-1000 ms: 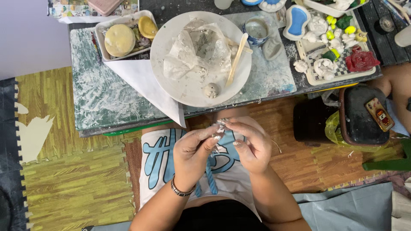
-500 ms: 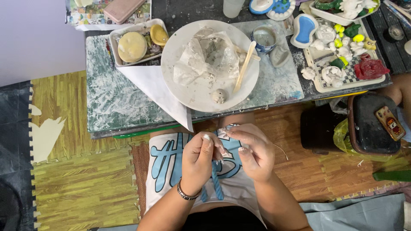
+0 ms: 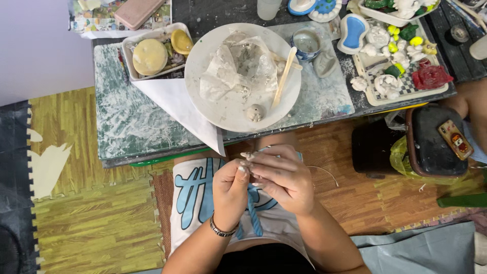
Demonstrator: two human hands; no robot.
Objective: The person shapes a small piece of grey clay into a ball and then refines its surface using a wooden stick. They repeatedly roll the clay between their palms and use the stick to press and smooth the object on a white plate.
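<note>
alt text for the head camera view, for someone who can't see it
Seen from above, a person's left hand and right hand meet over their lap, pinching a small pale piece too hidden to identify. Ahead, a low paint-smeared table holds a white plate with crumpled plastic, a wooden stick and a small clay ball.

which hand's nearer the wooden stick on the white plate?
Right. The right hand sits below the wooden stick, almost straight under it; the left hand is further left and lower, pressed against the right over the lap.
</note>
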